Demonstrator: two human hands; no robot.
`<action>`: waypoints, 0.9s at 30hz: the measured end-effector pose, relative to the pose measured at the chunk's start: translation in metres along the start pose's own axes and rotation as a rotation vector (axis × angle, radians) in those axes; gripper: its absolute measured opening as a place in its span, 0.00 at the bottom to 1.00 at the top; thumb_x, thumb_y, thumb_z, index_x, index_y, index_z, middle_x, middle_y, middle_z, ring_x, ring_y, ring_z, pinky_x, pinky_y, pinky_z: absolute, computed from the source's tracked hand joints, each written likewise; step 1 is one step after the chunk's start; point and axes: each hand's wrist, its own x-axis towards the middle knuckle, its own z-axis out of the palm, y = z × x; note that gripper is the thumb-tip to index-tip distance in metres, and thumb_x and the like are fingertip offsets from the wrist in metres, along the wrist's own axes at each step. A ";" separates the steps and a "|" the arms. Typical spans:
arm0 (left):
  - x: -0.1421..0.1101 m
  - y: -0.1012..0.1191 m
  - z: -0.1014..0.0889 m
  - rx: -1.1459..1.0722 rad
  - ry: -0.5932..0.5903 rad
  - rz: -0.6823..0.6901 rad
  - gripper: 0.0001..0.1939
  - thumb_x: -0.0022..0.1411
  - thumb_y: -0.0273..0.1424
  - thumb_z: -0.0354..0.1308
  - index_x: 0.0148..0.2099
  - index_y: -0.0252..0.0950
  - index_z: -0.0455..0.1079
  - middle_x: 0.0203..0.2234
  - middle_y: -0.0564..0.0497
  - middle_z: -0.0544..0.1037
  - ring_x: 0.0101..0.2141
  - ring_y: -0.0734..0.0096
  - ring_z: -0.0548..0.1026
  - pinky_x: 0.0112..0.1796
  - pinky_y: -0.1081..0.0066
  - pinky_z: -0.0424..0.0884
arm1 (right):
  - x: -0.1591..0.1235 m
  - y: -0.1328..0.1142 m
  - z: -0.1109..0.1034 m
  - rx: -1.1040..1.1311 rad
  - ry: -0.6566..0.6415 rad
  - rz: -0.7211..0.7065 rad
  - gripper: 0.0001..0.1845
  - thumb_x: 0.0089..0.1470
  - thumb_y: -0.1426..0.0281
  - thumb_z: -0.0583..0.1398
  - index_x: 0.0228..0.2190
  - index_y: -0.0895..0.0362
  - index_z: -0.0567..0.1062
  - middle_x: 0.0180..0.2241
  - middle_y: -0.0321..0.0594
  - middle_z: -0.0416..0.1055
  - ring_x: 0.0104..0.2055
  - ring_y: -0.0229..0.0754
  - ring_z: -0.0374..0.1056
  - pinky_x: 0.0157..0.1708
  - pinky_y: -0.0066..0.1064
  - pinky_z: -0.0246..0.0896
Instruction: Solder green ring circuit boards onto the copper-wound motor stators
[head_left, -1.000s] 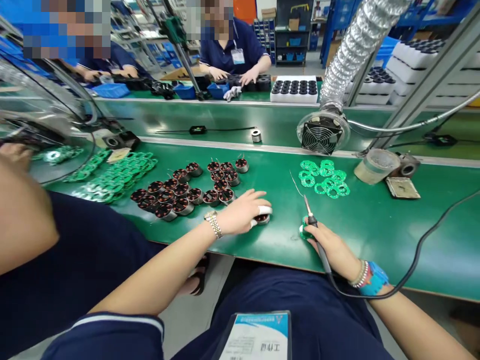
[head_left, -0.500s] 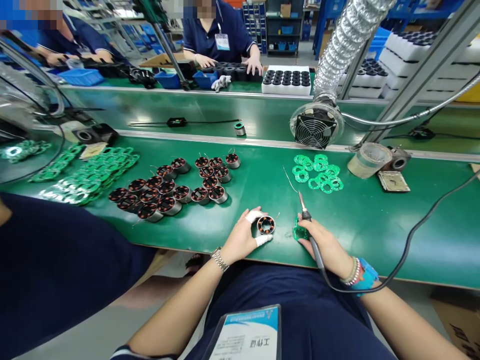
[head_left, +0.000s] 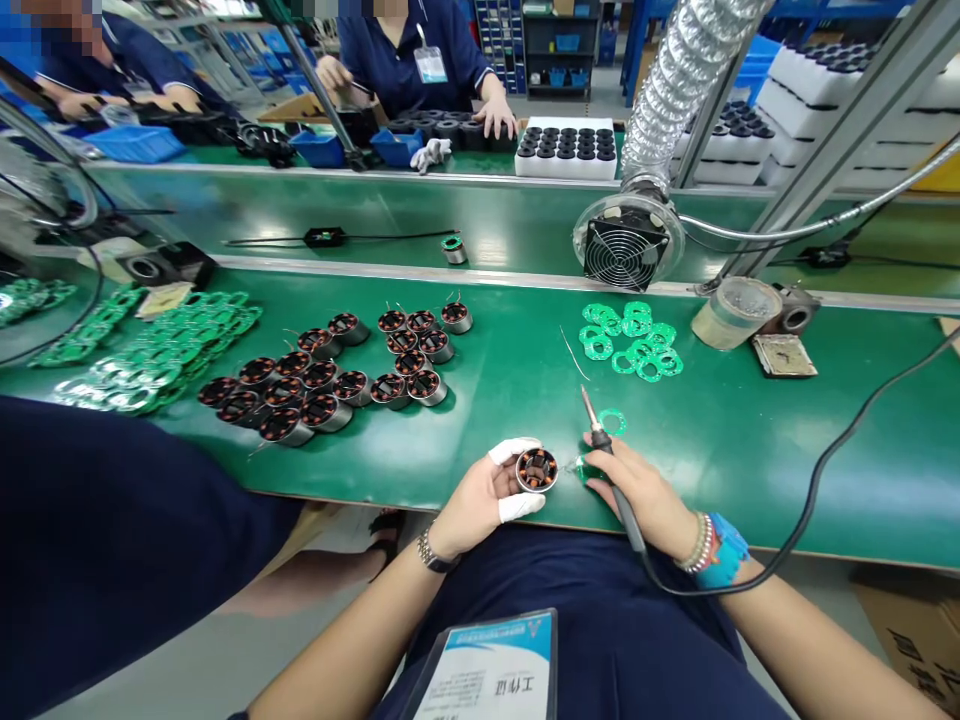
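Right there on the ID badge [head_left: 484, 665], upside down, the printed characters 工作证; the dark lettering on that cardboard box [head_left: 919, 640] is too cut off to read!

Clock directions are taken from the wearer at the near bench edge. A stator [head_left: 536, 470] is held in the left hand [head_left: 480, 497] at twelve o'clock, and a soldering iron [head_left: 600, 440] is held in the right hand [head_left: 641, 490] at one o'clock. On the bench [head_left: 787, 490], further stators [head_left: 322, 385] are grouped at eleven o'clock, with circuit strips [head_left: 150, 345] beyond them at ten. Circuit rings [head_left: 630, 335] are laid at one o'clock, and a tape roll [head_left: 735, 312] is placed at two. A fan [head_left: 626, 250] is mounted behind the rings, and a tray [head_left: 566, 150] is set on the rear bench at twelve.
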 end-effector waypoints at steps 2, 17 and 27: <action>0.000 0.000 0.001 0.013 -0.030 -0.006 0.29 0.42 0.26 0.68 0.48 0.38 0.63 0.43 0.48 0.73 0.42 0.66 0.74 0.48 0.62 0.68 | 0.005 -0.010 -0.001 0.132 0.082 0.099 0.12 0.57 0.73 0.55 0.45 0.54 0.65 0.42 0.44 0.71 0.45 0.43 0.69 0.46 0.34 0.67; 0.001 0.011 0.016 0.912 -0.024 0.447 0.20 0.48 0.23 0.59 0.45 0.37 0.65 0.38 0.48 0.65 0.38 0.67 0.68 0.39 0.66 0.69 | -0.002 -0.017 0.004 0.134 0.150 0.125 0.10 0.57 0.75 0.53 0.41 0.55 0.68 0.34 0.42 0.71 0.35 0.40 0.68 0.37 0.31 0.66; 0.018 0.007 0.004 0.870 -0.105 0.400 0.23 0.45 0.21 0.60 0.46 0.37 0.64 0.39 0.48 0.65 0.39 0.67 0.68 0.41 0.66 0.68 | -0.030 -0.001 -0.036 0.222 0.162 0.271 0.09 0.55 0.69 0.57 0.38 0.55 0.75 0.34 0.40 0.76 0.35 0.41 0.72 0.36 0.31 0.68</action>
